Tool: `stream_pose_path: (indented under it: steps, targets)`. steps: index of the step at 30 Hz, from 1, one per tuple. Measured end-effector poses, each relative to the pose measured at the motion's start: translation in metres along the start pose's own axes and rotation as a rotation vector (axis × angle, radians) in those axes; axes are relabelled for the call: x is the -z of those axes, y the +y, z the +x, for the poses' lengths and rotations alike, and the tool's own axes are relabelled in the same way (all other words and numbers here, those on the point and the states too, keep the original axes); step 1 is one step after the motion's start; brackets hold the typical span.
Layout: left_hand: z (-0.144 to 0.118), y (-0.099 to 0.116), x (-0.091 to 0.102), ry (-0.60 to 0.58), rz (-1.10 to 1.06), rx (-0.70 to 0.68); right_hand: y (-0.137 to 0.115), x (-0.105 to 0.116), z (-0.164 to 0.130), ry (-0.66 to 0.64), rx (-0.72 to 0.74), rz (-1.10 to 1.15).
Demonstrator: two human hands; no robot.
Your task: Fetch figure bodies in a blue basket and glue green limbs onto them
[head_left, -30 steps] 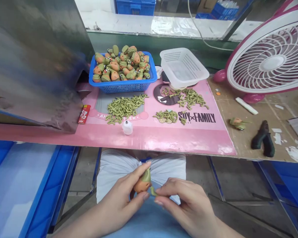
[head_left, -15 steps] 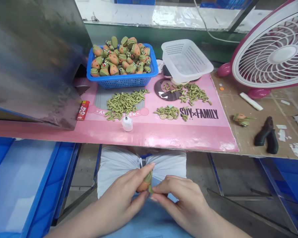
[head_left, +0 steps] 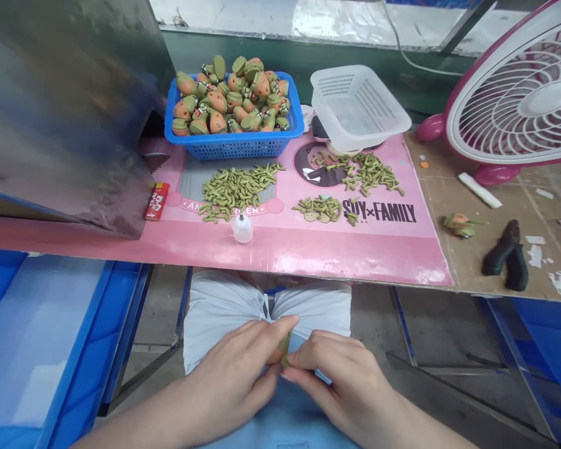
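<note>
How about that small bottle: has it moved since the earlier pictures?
No: the bottle stands at the same spot on the pink mat; only the camera view shifted.

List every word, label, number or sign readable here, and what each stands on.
"SPY×FAMILY": black print on the pink mat, partly covered.
"AN … ER": white letters on the mat's banner, middle hidden by green pieces.
Red packet: pale marks, too blurred to read.

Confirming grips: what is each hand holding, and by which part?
Left hand grips a figure around its mostly hidden body; right hand pinches a green piece by its outer end.
</note>
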State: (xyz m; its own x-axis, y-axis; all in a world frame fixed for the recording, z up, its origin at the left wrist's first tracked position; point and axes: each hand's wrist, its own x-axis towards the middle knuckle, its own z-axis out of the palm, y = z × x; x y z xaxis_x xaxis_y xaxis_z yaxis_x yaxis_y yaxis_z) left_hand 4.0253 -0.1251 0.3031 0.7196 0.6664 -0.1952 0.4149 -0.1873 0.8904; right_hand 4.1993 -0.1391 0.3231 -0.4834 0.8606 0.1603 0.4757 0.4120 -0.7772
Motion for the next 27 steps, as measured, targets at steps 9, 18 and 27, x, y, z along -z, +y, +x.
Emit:
stream_pose_path:
  steps: [9,18,27]
  targets:
    - [-0.001,-0.003,-0.003,0.055,-0.130,0.045,0.003,0.000,0.001,-0.026,0.035,-0.029]
    - [-0.014,-0.031,-0.005,0.517,-0.938,0.166,0.059,-0.026,0.065,0.287,-0.097,-0.022]
    - [-0.008,-0.013,-0.004,0.755,-1.455,0.069,0.080,-0.065,0.114,0.275,-0.249,-0.004]
